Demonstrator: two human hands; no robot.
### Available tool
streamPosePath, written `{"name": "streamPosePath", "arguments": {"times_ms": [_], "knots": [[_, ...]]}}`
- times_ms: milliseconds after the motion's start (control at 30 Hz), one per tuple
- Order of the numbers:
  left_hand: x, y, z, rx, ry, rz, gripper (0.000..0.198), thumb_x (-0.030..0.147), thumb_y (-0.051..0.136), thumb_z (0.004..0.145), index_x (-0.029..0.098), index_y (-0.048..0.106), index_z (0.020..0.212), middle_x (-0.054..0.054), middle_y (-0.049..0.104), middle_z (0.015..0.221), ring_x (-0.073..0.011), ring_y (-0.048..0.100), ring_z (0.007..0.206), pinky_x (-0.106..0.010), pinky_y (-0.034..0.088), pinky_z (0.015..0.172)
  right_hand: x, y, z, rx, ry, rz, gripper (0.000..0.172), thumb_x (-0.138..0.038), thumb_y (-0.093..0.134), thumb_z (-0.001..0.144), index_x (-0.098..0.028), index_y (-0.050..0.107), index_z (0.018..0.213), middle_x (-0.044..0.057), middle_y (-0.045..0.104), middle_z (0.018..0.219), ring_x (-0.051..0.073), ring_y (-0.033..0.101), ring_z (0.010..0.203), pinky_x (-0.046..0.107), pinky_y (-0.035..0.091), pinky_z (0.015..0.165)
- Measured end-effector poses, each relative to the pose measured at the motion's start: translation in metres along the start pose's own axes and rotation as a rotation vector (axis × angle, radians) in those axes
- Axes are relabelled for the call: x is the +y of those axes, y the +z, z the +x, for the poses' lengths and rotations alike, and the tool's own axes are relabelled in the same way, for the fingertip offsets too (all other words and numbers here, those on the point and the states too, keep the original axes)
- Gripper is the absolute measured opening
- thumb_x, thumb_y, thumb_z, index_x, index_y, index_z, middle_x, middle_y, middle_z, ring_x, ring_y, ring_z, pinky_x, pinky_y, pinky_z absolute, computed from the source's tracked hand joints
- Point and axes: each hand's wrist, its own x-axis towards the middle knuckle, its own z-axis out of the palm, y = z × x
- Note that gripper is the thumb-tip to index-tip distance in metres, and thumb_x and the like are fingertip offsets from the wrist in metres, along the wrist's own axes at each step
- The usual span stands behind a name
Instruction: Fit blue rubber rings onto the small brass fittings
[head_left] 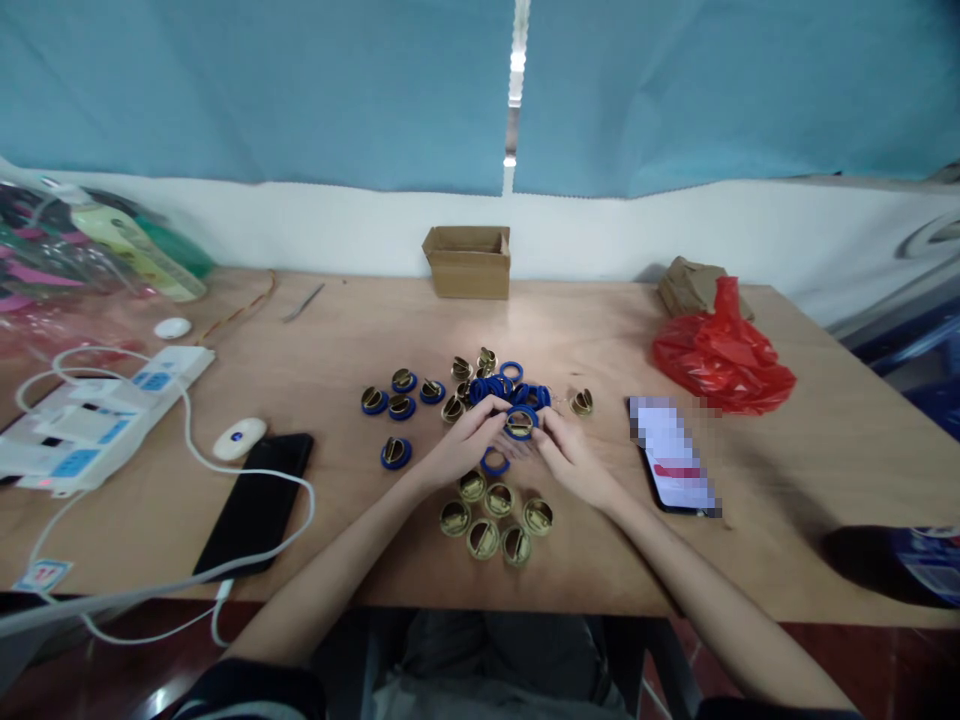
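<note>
- In the head view, our only one, we see the left grip (472,440) and the right grip (570,455) grasping one blue-ringed brass piece (520,423) from either side, by the fingertips, above the middle of the desk (585,570)
- With so slim a hold, we judge the ring could spring away or tip its brass centre out if one side presses harder than the other; we cannot tell whether the brass sits evenly inside the blue
- Just behind the fingers lies the pile of blue rings (491,388); a knuckle pushed forward could scatter it among the bare brass pieces (461,368) beside it
- A loose blue ring (496,461) lies close below the fingers, where a dropped wrist could catch it
- Between the forearms we see a cluster of bare brass pieces (482,538) towards the near edge; an arm drawn back low could sweep some of them off
- To the left, the blue-ringed pieces (396,452) sit well apart from the bare cluster, so we think a careless elbow could muddle the two kinds
- A white cable (306,500) loops over a black phone (259,505) near the left forearm; a snag there could drag the phone towards the edge
</note>
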Motion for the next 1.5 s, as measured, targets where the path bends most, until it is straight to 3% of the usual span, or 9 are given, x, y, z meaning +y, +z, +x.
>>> {"name": "streamPosePath", "arguments": {"times_ms": [567,1133,1300,1500], "knots": [[-0.0021,-0.0023,0.0033,0.03,0.013,0.008,0.026,0.046,0.052,0.098,0.021,0.055,0.101,0.0,0.072,0.075,-0.0199,0.074,0.067,-0.034,0.062,0.068,0.0001,0.0005,0.0016,-0.033,0.043,0.063,0.026,-0.029,0.039,0.1,-0.024,0.038,0.075,-0.003,0.043,0.067,0.016,0.042,0.066,0.029,0.032,0.064],[-0.0034,-0.0041,0.0025,0.022,-0.001,0.032,0.026,0.047,0.052,0.098,0.022,0.055,0.101,0.0,0.072,0.078,-0.0193,0.074,0.069,-0.035,0.062,0.07,0.001,0.0005,0.0011,0.023,0.037,0.034,0.026,-0.032,0.043,0.1,-0.023,0.043,0.075,-0.003,0.045,0.066,0.016,0.043,0.065,0.028,0.033,0.062],[-0.0001,-0.003,0.0019,0.027,0.008,0.029,0.025,0.046,0.052,0.099,0.021,0.055,0.101,0.0,0.073,0.08,-0.0195,0.074,0.071,-0.035,0.062,0.072,0.0006,0.002,0.0008,0.03,0.038,0.064,0.024,-0.032,0.041,0.102,-0.023,0.049,0.081,-0.002,0.051,0.07,0.017,0.048,0.07,0.029,0.037,0.065],[0.0036,0.0018,0.0002,-0.024,0.001,0.043,0.027,0.047,0.051,0.099,0.02,0.054,0.098,-0.001,0.073,0.076,-0.019,0.074,0.069,-0.033,0.061,0.072,-0.0003,0.0004,0.0024,0.127,0.054,0.087,0.024,-0.036,0.042,0.103,-0.022,0.054,0.087,0.0,0.056,0.076,0.018,0.052,0.074,0.031,0.041,0.071]]}}
